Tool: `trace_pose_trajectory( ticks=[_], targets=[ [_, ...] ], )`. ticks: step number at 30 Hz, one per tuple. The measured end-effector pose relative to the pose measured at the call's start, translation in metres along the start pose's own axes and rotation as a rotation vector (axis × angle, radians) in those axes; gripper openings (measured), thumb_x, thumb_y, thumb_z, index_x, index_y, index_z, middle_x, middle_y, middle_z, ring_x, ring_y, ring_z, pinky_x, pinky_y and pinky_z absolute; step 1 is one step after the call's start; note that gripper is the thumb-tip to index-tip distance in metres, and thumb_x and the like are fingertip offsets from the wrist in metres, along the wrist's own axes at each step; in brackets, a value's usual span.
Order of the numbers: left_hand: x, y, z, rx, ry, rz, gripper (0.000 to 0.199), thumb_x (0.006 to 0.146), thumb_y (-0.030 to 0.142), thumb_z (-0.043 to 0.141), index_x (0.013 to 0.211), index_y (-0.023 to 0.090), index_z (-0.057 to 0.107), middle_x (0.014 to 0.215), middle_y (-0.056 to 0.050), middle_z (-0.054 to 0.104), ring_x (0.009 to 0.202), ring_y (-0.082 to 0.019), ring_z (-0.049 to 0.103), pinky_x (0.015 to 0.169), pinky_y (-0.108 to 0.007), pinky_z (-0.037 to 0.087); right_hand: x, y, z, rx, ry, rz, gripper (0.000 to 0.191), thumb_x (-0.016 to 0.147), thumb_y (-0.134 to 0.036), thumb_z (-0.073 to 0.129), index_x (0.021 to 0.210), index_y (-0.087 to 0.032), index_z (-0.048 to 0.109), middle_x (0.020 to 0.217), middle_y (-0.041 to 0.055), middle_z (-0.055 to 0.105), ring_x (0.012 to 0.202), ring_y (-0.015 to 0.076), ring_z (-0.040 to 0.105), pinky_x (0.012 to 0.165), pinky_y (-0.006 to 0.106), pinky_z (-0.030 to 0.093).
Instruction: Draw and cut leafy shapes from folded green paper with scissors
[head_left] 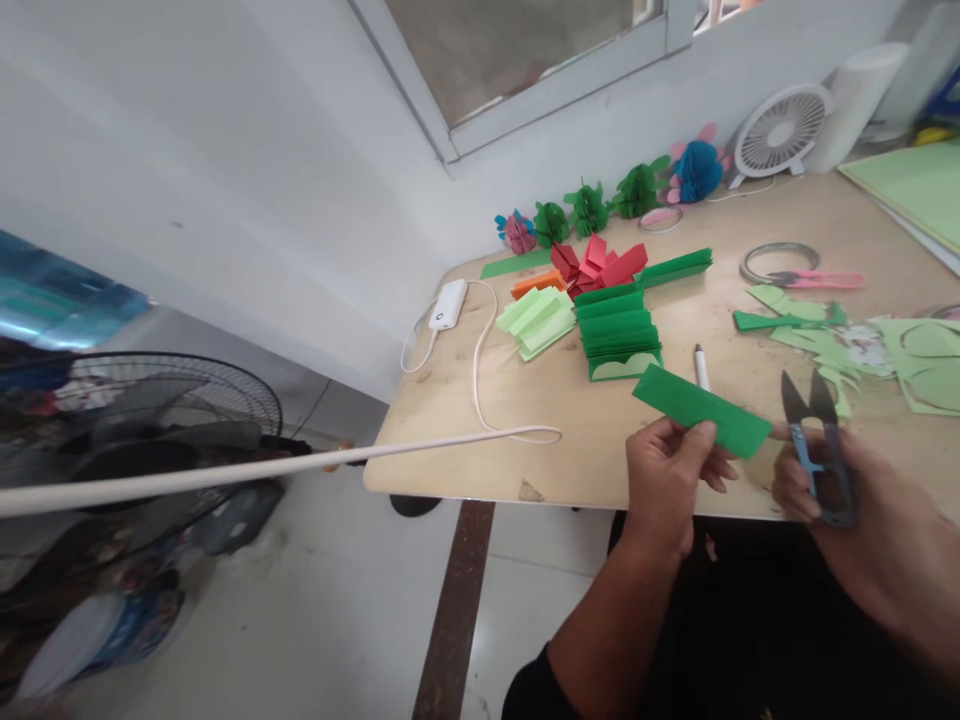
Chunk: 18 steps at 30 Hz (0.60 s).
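Note:
A folded green paper strip [694, 403] is pinched between the thumb and fingers of my left hand [670, 475], above the table's front edge. In my right hand [847, 490] are thread snips [821, 450], their dark blades pointing up and apart. The snips are to the right of the strip, and one fingertip of my right hand is near the strip's right end. Just behind the strip are a white marker [701, 367] and a stack of pleated green paper [616, 325] with a light green scalloped piece [626, 366] on its front.
On the wooden table [442, 430] are pleated light green paper [537, 320], red paper [600, 263], a tape roll [780, 262], pink scissors [821, 280] and light green scraps [814, 345]. A white cable [480, 370] loops at left; paper figures [588, 210] line the wall.

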<state>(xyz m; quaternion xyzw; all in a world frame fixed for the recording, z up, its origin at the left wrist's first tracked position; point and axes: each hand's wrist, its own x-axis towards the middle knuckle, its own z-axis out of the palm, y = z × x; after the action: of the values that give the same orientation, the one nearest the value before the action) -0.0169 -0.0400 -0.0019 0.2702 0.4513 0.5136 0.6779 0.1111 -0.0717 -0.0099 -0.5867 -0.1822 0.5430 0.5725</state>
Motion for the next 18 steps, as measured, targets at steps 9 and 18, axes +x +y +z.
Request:
trace_pose_trajectory(
  ticks=[9, 18],
  targets=[
    [0.002, 0.003, 0.01, -0.151, 0.143, 0.03, 0.034, 0.064, 0.043, 0.083, 0.065, 0.014, 0.065, 0.058, -0.004, 0.066, 0.052, -0.012, 0.059, 0.058, -0.025, 0.044, -0.014, 0.016, -0.001, -0.01, -0.067, 0.055, 0.04, 0.077, -0.064, 0.068, 0.069, -0.025, 0.064, 0.057, -0.0003, 0.05, 0.054, 0.0159, 0.041, 0.051, 0.03, 0.043],
    [0.0, 0.0, 0.021, -0.237, 0.213, 0.058, 0.031, 0.064, 0.037, 0.086, 0.073, 0.014, 0.067, 0.067, -0.001, 0.065, 0.059, -0.01, 0.059, 0.067, -0.026, 0.047, -0.031, 0.032, 0.006, 0.014, -0.161, 0.083, 0.041, 0.083, -0.066, 0.062, 0.077, -0.026, 0.063, 0.06, -0.0022, 0.05, 0.053, 0.0145, 0.041, 0.053, 0.03, 0.044]
  ],
)
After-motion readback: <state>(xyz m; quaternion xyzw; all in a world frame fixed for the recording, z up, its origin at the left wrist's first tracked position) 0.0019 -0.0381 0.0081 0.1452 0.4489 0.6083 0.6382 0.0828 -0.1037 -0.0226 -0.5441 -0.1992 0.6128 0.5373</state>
